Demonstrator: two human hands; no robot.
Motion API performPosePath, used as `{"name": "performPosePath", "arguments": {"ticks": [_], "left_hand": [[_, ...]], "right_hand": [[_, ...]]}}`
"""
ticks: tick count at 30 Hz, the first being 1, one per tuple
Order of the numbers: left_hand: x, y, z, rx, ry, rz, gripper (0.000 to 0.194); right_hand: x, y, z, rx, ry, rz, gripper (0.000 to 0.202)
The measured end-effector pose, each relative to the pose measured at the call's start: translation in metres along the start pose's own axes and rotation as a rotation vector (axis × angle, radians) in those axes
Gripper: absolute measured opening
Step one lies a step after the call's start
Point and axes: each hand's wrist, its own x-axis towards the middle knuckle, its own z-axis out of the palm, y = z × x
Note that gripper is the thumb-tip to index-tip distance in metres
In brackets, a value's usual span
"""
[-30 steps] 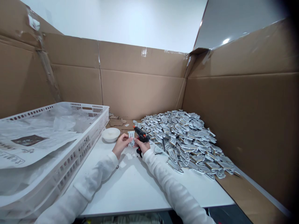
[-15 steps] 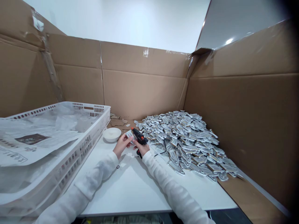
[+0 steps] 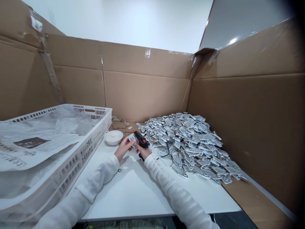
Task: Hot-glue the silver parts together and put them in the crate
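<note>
Cardboard walls point(image 3: 143, 92) stand at left, right and far side. You work at the white counter point(image 3: 133, 194). A perforated plastic crate point(image 3: 91, 143) sits at left, holding clear plastic film point(image 3: 68, 125) and a printed sheet point(image 3: 45, 156). At right, a large heap of flat grey-white pieces point(image 3: 188, 140) slopes toward you; your nearer risk is a slide, if a sleeve or the black cord point(image 3: 168, 149) drags its loose edge. White bowl point(image 3: 113, 142): left of centre, beside the crate.

Right hand point(image 3: 146, 153): your grip appears closed around the black glue gun point(image 3: 142, 140), orange nozzle pointing far-left, fingertips near the small piece. Left hand point(image 3: 122, 150): your grip pinches that small flat piece point(image 3: 131, 137), between bowl and gun. The nozzle sits close to the left fingertips; if hot, a small wrist turn could burn them or smear glue. Divided fingers could let the piece slip. Small dark ring point(image 3: 118, 170): near side, easily swept by the left sleeve.
</note>
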Motion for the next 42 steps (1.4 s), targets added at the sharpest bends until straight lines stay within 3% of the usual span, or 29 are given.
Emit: {"name": "performPosePath", "arguments": {"ticks": [4,12,17,27,42], "left_hand": [[-0.002,0.004,0.004,0.01,0.073,0.006,0.04],[-0.003,-0.002,0.008,-0.01,0.086,0.017,0.038],[0.001,-0.004,0.005,-0.041,0.083,-0.065,0.045],[0.005,-0.008,0.002,0.011,0.108,0.041,0.048],[0.004,-0.008,0.001,0.038,0.092,0.061,0.044]], "right_hand": [[-0.003,-0.003,0.002,0.04,0.006,-0.01,0.038],[0.004,0.011,0.0,-0.052,0.104,0.084,0.038],[0.002,0.013,0.001,-0.051,0.176,-0.069,0.04],[0.003,0.013,-0.003,-0.192,0.176,-0.223,0.034],[-0.002,0.003,-0.003,-0.179,0.215,-0.147,0.034]]}}
